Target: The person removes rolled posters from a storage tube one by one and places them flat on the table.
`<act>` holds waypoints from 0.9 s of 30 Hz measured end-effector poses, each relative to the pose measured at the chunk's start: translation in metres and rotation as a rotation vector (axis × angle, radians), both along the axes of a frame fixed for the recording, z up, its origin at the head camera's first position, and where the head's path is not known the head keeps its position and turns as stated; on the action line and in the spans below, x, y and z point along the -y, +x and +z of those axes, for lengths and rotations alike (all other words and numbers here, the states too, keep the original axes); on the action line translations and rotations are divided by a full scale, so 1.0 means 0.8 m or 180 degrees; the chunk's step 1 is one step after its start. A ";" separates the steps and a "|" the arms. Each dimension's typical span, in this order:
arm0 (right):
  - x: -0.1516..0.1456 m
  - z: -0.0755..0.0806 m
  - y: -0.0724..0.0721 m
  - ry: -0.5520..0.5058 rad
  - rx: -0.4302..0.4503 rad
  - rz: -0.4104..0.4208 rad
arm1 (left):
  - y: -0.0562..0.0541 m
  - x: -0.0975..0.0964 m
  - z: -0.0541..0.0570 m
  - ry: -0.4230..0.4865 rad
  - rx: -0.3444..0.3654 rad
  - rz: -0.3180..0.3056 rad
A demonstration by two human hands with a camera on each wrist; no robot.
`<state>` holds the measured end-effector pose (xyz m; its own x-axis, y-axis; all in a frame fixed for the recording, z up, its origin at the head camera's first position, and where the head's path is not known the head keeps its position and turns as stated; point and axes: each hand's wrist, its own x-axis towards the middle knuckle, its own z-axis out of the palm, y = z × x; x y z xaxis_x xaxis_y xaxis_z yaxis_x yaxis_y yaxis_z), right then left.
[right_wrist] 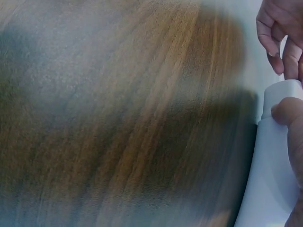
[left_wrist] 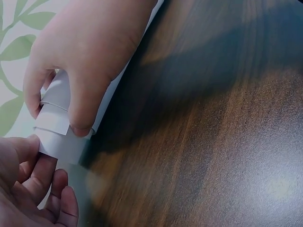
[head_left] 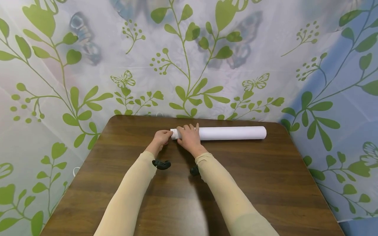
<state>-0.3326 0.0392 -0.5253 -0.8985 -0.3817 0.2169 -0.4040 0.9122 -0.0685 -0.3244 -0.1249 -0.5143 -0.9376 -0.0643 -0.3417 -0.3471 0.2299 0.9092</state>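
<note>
A long white paper roll (head_left: pixel 233 133) lies crosswise on the far part of the table. Its left end is stepped, with narrower layers of paper (left_wrist: pixel 53 137) sticking out past the outer sheet. My left hand (head_left: pixel 162 137) pinches the edge of that end between thumb and index finger, its other fingers loosely curled below. From above, my right hand (head_left: pixel 189 137) grips the roll just beside the stepped part, thumb on the near side and fingers over the far side. In the right wrist view the thumb (right_wrist: pixel 286 111) presses on the step between the layers.
The brown wooden table (head_left: pixel 165 203) ends a little behind the roll. Close behind it hangs a white cloth (head_left: pixel 141 62) printed with green leaves and butterflies. Black wrist devices (head_left: pixel 161 164) are worn over the pale sleeves (head_left: pixel 130 193).
</note>
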 end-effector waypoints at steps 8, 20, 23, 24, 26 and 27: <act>0.004 -0.008 0.003 -0.0016 -0.0024 -0.0044 | 0.009 0.010 -0.001 -0.0061 0.0056 -0.0009; 0.006 -0.016 0.007 -0.0059 -0.0089 -0.0047 | 0.010 0.022 -0.009 -0.0075 0.0016 0.0082; 0.005 -0.012 0.005 -0.0070 -0.0102 -0.0017 | 0.006 0.019 -0.007 -0.0082 0.0038 0.0123; 0.005 -0.010 0.004 -0.0060 -0.0095 -0.0018 | 0.005 0.017 -0.006 -0.0089 0.0030 0.0115; 0.004 -0.008 0.002 -0.0009 -0.0086 -0.0031 | 0.003 0.012 -0.004 -0.0114 0.0004 0.0105; 0.004 -0.007 0.000 0.0013 -0.0065 -0.0042 | 0.002 0.009 -0.003 -0.0122 -0.0012 0.0102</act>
<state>-0.3325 0.0363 -0.5308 -0.8989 -0.3708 0.2336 -0.3932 0.9177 -0.0566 -0.3228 -0.1324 -0.5166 -0.9362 -0.1072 -0.3348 -0.3514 0.2533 0.9013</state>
